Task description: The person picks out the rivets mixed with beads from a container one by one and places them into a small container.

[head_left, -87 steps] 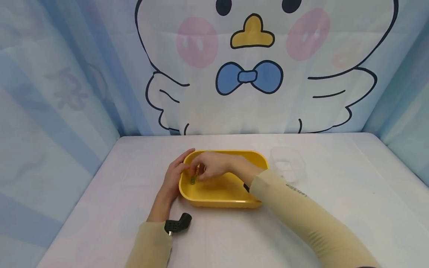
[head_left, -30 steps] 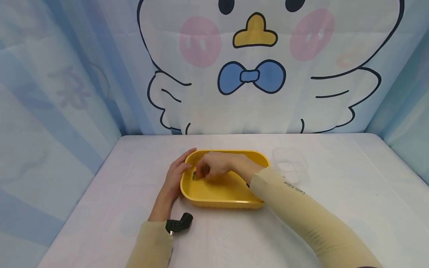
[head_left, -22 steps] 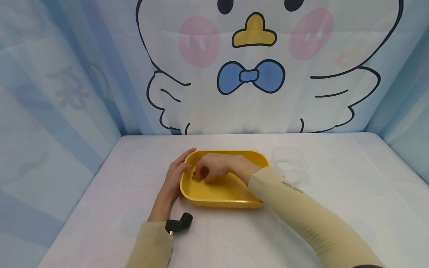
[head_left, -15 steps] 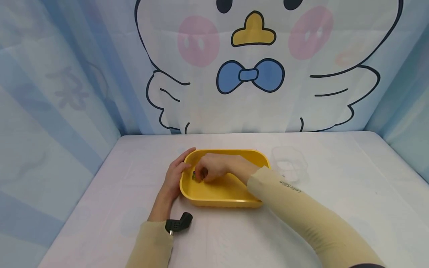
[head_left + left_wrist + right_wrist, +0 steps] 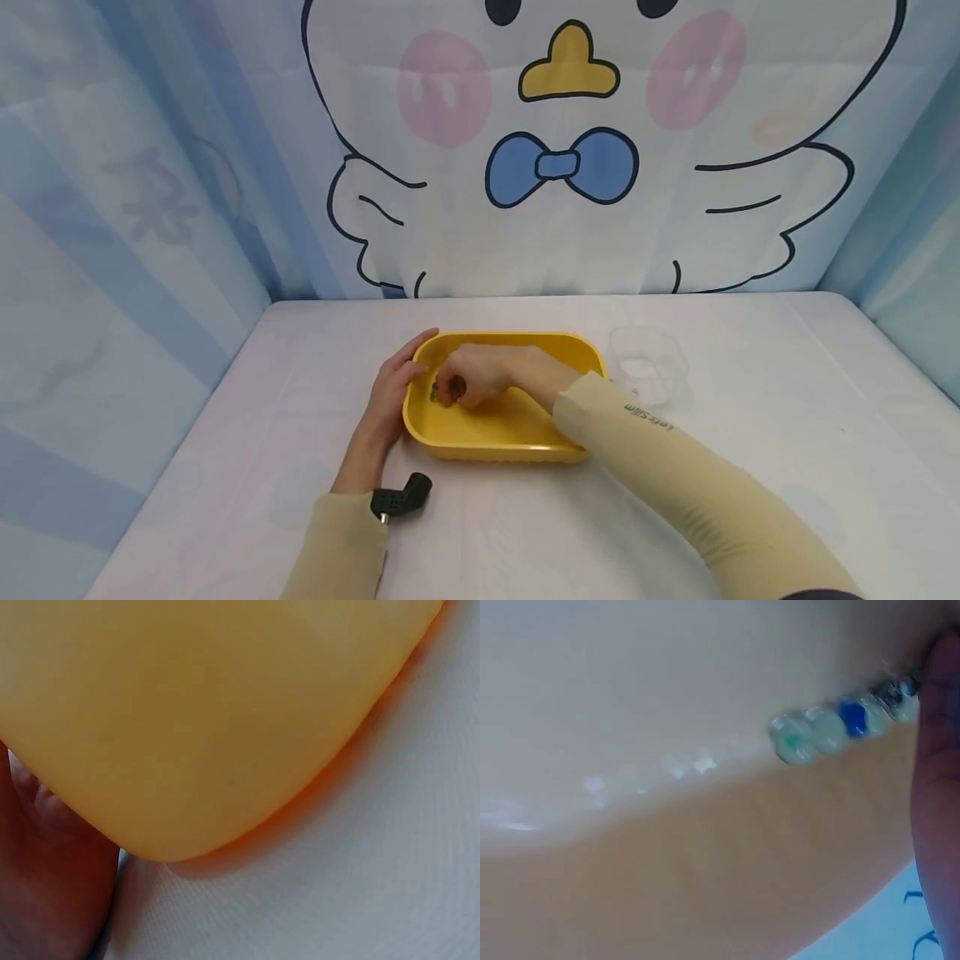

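Note:
A yellow plastic tray (image 5: 510, 429) with rounded corners and raised sides sits on the table. My left hand (image 5: 386, 396) grips its left side, thumb over the rim and fingers along the outside. Inside the tray, my right hand (image 5: 472, 375) has its fingers bent and tips together, low over the floor at the left end. Beside these fingertips lie small glass marbles (image 5: 434, 392). The right wrist view shows several glass marbles (image 5: 829, 731) in a touching row, clear with green, blue and dark colours; the last dark marble (image 5: 889, 694) is at my fingertips, partly hidden.
A clear plastic box (image 5: 648, 362) stands right of the tray, near my right forearm. The pale tablecloth (image 5: 525, 533) extends around them. Behind the table hangs a cartoon-printed curtain (image 5: 555, 242), with more curtain on both sides.
My right hand has moved slightly right and turned from higher above the tray floor to low beside the marbles, then held nearly still. My left hand stays on the tray.

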Available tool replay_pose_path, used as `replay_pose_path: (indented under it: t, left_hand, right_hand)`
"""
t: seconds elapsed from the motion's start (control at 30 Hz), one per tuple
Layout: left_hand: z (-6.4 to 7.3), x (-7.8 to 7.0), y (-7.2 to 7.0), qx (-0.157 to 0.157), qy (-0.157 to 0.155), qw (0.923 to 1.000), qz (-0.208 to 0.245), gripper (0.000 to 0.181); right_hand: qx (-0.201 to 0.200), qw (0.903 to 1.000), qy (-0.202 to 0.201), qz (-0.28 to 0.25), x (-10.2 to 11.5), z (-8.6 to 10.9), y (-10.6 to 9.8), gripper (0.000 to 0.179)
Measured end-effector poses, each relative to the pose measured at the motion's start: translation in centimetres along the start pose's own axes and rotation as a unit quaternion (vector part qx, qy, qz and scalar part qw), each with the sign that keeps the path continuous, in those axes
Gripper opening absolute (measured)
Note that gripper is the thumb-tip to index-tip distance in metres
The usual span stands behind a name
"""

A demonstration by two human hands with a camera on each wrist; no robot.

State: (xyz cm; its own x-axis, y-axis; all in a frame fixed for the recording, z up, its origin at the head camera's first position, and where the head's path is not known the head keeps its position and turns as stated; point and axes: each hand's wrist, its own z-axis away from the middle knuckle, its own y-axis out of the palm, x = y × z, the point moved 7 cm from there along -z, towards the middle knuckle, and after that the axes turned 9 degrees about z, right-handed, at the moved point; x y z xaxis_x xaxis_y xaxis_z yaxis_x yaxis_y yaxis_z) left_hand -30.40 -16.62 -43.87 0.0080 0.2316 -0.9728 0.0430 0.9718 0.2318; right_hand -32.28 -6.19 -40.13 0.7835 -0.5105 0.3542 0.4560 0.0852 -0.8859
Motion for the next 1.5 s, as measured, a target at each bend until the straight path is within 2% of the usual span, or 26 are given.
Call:
replay_pose_path:
  t: [0.4, 0.7, 1.03, 1.5]
  left_hand:
    - [-0.1, -0.2, 0.3, -0.003, -0.001, 1.0, 0.002, 0.059]
    - [0.1, -0.2, 0.4, 0.002, -0.001, 1.0, -0.006, 0.06]
    - [-0.4, -0.4, 0.5, 0.007, 0.004, 1.0, 0.004, 0.06]
    - [0.1, -0.3, 0.0, 0.001, -0.001, 1.0, 0.0, 0.06]
  right_hand:
    - [0.001, 1.0, -0.004, -0.002, -0.2, 0.1, -0.1, 0.018]
    - [-0.006, 0.9996, -0.005, -0.026, -0.6, 0.3, 0.0, 0.018]
    - [-0.026, 0.999, -0.004, -0.037, -1.0, 0.9, -1.5, 0.021]
    - [-0.041, 0.9973, 0.0, -0.062, -0.7, 1.4, -2.6, 0.018]
